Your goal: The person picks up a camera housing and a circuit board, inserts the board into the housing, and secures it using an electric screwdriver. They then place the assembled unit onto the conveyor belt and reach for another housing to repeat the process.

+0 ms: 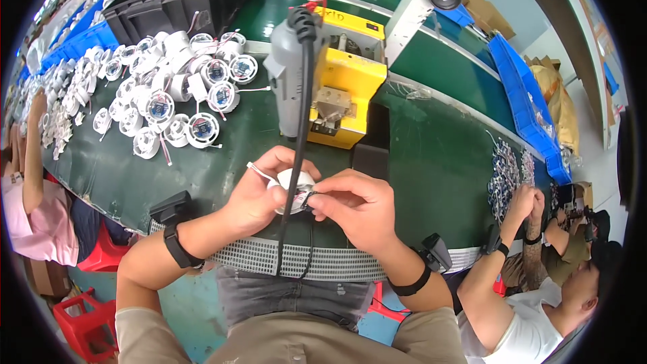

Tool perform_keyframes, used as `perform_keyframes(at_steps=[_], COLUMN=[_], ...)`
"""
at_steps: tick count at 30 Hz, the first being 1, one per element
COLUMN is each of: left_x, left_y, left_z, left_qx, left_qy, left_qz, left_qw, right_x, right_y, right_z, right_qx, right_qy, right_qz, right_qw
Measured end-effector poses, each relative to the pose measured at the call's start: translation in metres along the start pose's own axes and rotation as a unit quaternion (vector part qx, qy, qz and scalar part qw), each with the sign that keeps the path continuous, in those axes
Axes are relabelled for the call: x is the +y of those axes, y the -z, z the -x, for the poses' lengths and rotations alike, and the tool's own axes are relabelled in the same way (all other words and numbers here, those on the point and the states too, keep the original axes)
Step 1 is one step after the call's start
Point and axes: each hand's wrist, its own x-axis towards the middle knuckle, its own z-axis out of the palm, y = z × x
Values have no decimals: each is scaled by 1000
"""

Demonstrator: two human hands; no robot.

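Near the belt's front edge, my left hand [255, 195] is closed around a white round plastic housing [291, 178]. A short white lead with a connector [259, 172] sticks out past its thumb. My right hand [360, 207] pinches a small dark part [309, 200] at the housing's right side; its exact kind is too small to make out. A black cable [301, 108] hangs down in front and hides part of the housing. Just beyond my hands stand a grey handheld tool [284, 81] and a yellow machine [355, 71] with a metal mechanism.
Many white round housings [160, 108] with circuit boards and leads are heaped left on the green table [431, 155]. A black crate [182, 3] stands behind them. At right lie small wired parts [504, 175] beside a blue tray [526, 101]. Co-workers sit on both sides.
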Motion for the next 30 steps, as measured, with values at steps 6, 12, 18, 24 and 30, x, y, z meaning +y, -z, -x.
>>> perform_keyframes(at_steps=[6,12,18,24,30], left_x=[8,8,9,1,15], left_y=[-11,-16,-14,-16,-13], left_z=[2,0,1,8,0], left_qx=[-16,7,-27,17,-2], left_qy=[70,17,18,-24,-115], left_qz=[-55,-123,-168,-100,-391], left_qw=[996,992,985,995,913], right_x=[6,11,14,28,30], right_y=[-4,-6,-8,-15,-9], right_z=[2,2,-1,0,2], right_qx=[38,60,114,52,45], right_qy=[13,137,210,116,-11], right_qz=[49,191,236,156,-128], right_qw=[998,970,942,980,991])
